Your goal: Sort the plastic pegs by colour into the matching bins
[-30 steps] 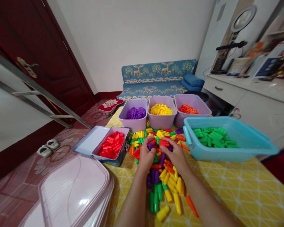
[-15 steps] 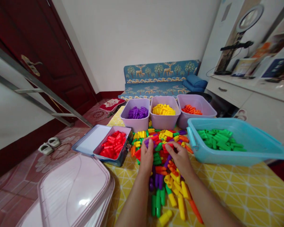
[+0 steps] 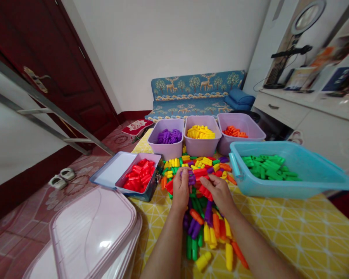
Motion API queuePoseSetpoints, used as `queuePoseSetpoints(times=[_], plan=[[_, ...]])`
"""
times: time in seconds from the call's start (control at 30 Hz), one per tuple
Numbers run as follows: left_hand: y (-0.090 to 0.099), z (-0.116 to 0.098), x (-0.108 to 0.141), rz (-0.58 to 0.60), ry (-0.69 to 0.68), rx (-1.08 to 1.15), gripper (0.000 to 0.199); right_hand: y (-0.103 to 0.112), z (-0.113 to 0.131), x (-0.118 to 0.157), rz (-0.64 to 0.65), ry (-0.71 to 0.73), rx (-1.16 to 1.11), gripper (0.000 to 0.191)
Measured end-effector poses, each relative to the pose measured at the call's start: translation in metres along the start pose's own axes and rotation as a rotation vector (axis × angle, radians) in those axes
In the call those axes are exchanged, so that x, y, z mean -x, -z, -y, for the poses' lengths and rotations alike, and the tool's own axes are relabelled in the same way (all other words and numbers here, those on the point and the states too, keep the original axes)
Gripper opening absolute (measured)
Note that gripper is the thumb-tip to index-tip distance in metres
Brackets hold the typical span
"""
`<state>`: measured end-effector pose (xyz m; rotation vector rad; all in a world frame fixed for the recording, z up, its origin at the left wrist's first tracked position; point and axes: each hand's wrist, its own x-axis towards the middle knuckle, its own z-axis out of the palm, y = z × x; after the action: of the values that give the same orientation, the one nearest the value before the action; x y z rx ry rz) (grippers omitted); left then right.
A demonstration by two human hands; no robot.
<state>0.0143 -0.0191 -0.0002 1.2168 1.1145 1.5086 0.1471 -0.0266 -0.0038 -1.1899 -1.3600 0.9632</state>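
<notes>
A mixed pile of small tube-shaped plastic pieces, purple, red, green, yellow and orange, lies on the table between my forearms. My left hand (image 3: 180, 190) is closed at the pile's left side, with purple plastic pieces (image 3: 191, 178) at its thumb and fingers. To its right, my right hand (image 3: 221, 193) has its thumb and fingers closed on red plastic pieces (image 3: 205, 192). Green pieces (image 3: 194, 248), yellow pieces (image 3: 229, 255) and orange pieces (image 3: 216, 226) lie loose nearer me. The fingertips of both hands are partly hidden among the pieces.
Behind the pile stand lilac bins with purple (image 3: 165, 149), yellow (image 3: 203, 148) and orange pieces (image 3: 257, 131). A blue tub (image 3: 291, 190) at right holds green ones. At left are an opened tin (image 3: 147, 195) of red pieces and stacked lids (image 3: 93, 228).
Pieces in front of my hands have shifted, with orange and yellow ones lying differently. Red pieces now show below my right fingers, and more purple beside my left. Both hands stay at the pile.
</notes>
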Motion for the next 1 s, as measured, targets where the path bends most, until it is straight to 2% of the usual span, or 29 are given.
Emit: queuePoseSetpoints(times=[0.1, 0.17, 0.3, 0.37, 0.53, 0.63, 0.7, 0.83, 0.9, 0.93, 1.0], plan=[[0.003, 0.001, -0.001, -0.064, -0.024, -0.018, 0.040, 0.009, -0.005, -0.002, -0.184, 0.006, 0.010, 0.037], [0.003, 0.002, -0.001, -0.073, -0.075, -0.120, 0.036, 0.012, -0.007, -0.003, -0.231, 0.007, 0.002, 0.037], [0.002, -0.001, -0.001, -0.001, -0.287, -0.389, 0.030, 0.012, -0.006, -0.004, -0.155, -0.011, -0.015, 0.035], [0.002, -0.003, -0.001, 0.026, -0.325, -0.434, 0.030, 0.010, -0.005, -0.004, -0.107, -0.009, -0.010, 0.035], [0.000, -0.006, 0.002, 0.102, -0.222, -0.329, 0.039, 0.006, -0.003, -0.003, 0.031, 0.023, -0.019, 0.031], [-0.003, -0.002, 0.003, 0.103, -0.168, -0.242, 0.034, 0.006, -0.003, -0.004, 0.072, 0.000, -0.060, 0.029], [-0.002, 0.001, 0.000, 0.016, -0.141, -0.148, 0.032, 0.007, -0.004, -0.005, 0.036, -0.017, -0.078, 0.030], [0.013, -0.002, -0.015, -0.381, -0.123, 0.145, 0.042, 0.010, -0.006, -0.007, -0.052, -0.011, -0.069, 0.033], [0.023, -0.009, -0.022, -0.520, -0.126, 0.323, 0.043, 0.010, -0.008, -0.007, -0.053, -0.017, -0.063, 0.035], [0.027, -0.012, -0.025, -0.528, -0.124, 0.414, 0.044, 0.010, -0.008, -0.007, -0.053, -0.022, -0.069, 0.036], [0.031, -0.019, -0.026, -0.465, -0.100, 0.546, 0.053, 0.009, -0.010, -0.007, -0.049, -0.033, -0.104, 0.039]])
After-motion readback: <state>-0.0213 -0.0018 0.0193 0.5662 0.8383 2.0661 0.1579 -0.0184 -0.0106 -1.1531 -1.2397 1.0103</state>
